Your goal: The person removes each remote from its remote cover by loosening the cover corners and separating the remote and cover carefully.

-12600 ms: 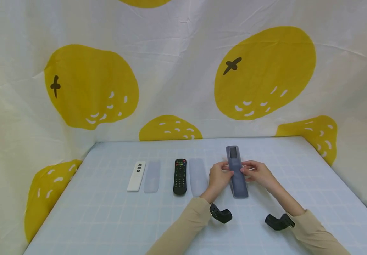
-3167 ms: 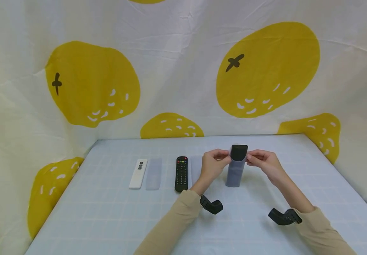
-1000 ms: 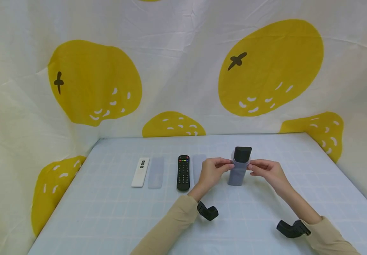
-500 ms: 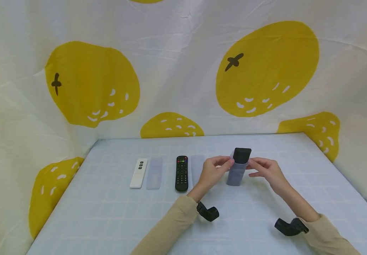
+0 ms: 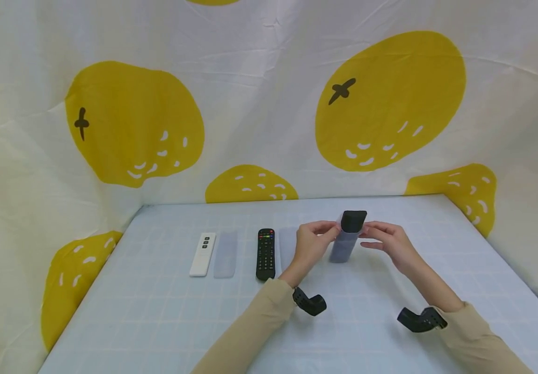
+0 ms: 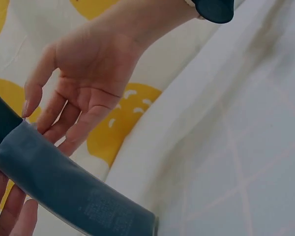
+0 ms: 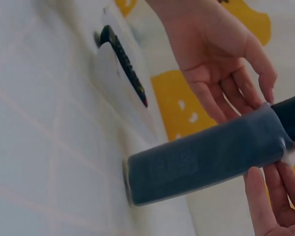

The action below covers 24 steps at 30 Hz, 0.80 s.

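**Sleeve half on, remote standing on end**

A dark remote stands near upright on the surface, its lower part inside a grey sleeve and its top end bare above the sleeve's mouth; the foot of the sleeve rests on the surface, right of the other remotes. The left hand pinches the sleeve's rim with thumb and fingertips; the right hand has its fingers at the opposite side of the rim, loosely bent, and the wrist views show them touching the sleeve rather than clamping it.

Risks, as I judge them: the remote balances on a narrow end, so an uneven pull could tip it towards the black remote; a soft, grippy sleeve may bunch or snag on the corners if one side rides up ahead of the other; a light pinch may slip off the rim.

Containers: the grey sleeve holds the dark remote, part way in; two pale sleeves lie flat, one beside the white remote, one beside the black remote and partly behind the left hand; both look flat and unfilled.
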Motion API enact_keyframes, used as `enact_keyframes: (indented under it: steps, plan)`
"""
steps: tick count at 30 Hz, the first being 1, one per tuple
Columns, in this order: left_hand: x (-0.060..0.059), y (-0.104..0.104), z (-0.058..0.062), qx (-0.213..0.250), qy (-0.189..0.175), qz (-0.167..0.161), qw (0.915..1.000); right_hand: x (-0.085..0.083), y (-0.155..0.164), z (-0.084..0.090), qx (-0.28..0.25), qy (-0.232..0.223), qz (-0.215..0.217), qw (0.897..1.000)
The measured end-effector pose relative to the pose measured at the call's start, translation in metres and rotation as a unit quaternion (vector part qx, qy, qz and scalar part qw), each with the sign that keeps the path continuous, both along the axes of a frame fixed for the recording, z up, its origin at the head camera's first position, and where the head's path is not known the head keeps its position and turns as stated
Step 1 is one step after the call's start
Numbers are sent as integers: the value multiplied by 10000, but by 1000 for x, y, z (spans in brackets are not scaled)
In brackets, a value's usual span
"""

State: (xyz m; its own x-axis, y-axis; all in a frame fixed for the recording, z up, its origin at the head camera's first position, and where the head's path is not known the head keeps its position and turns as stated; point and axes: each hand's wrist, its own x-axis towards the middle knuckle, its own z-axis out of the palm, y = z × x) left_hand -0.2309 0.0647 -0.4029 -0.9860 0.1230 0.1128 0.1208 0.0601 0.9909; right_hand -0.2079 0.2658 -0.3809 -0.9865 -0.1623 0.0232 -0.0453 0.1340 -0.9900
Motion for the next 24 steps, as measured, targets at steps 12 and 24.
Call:
enact_keyframes:
  steps: [12, 24]
  plan:
    - [-10, 0, -7, 68, -5, 367, 9993, -14, 0, -5, -511, -811, 688, 9930]
    - [-5, 1, -6, -225, 241, 497, 9982, -11, -5, 14, 1048, -173, 432, 9934]
